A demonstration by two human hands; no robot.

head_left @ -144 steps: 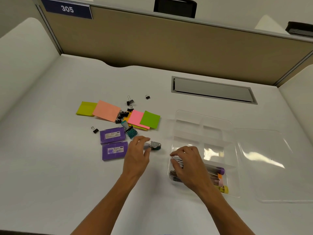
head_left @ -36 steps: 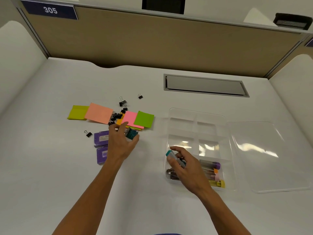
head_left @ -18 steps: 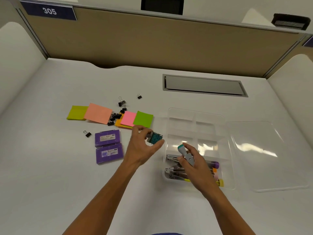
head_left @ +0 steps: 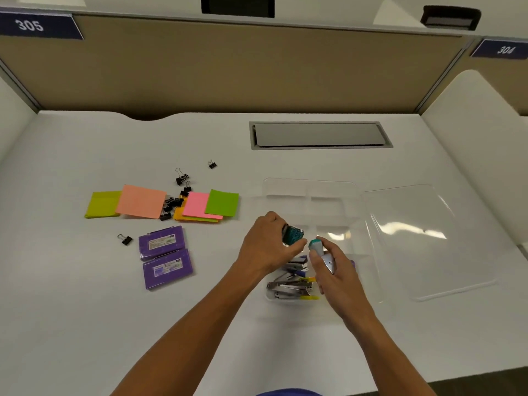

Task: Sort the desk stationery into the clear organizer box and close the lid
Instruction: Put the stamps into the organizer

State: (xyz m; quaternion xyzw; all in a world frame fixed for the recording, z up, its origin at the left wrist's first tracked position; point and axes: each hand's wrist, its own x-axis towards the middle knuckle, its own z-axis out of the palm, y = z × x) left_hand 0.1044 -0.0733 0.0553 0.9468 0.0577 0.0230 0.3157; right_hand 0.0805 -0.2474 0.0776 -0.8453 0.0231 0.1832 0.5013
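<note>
The clear organizer box (head_left: 311, 185) sits right of centre, its near compartment holding metal staplers (head_left: 288, 285) and markers. Its clear lid (head_left: 428, 244) lies flat to the right. My left hand (head_left: 265, 247) grips a small teal object (head_left: 294, 235) over the box's left edge. My right hand (head_left: 337, 270) holds a grey tool with a teal tip (head_left: 318, 248) just right of it, above the near compartment. On the desk at left lie sticky note pads (head_left: 143, 201), black binder clips (head_left: 171, 205) and two purple cases (head_left: 163, 242).
A grey cable hatch (head_left: 320, 135) is set in the desk behind the box. Tan partition walls close off the back and sides. One binder clip (head_left: 125, 239) lies alone left of the purple cases.
My left hand picked the teal object up from beside the sticky notes and carried it right to the box. My right hand lifted the teal-tipped tool up toward it.
</note>
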